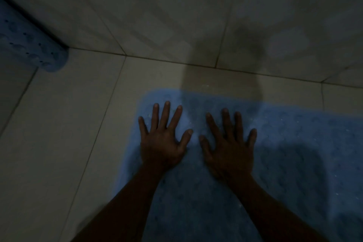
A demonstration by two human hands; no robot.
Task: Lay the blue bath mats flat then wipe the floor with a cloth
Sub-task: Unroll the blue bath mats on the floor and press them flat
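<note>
Both my hands lie flat on the mat [294, 153], palms down and fingers spread wide, holding nothing. My left hand [165, 135] presses near the far left corner of the mat, and my right hand [229, 143] is just beside it, the two thumbs close but apart. This mat lies on the floor [68, 124] with one edge near the wall [176, 15]. From my hands it stretches away to the right and back toward me, so I judge its long axis to run to my right, roughly along the wall. The part under my hands looks flat already. The right part is in shadow, and I cannot tell if it has wrinkles there. A second mat [29, 45] is at the far left, close to the wall; it looks curved or rolled, not flat, though the light is too weak to be sure. It is well apart from the first mat, with bare floor between them. My left hand is the nearer one to it, so I think the left hand should reach for it first. I think the first mat is almost finished and the second is the next work. I see no cloth here, so I judge the wiping step has not begun.
</note>
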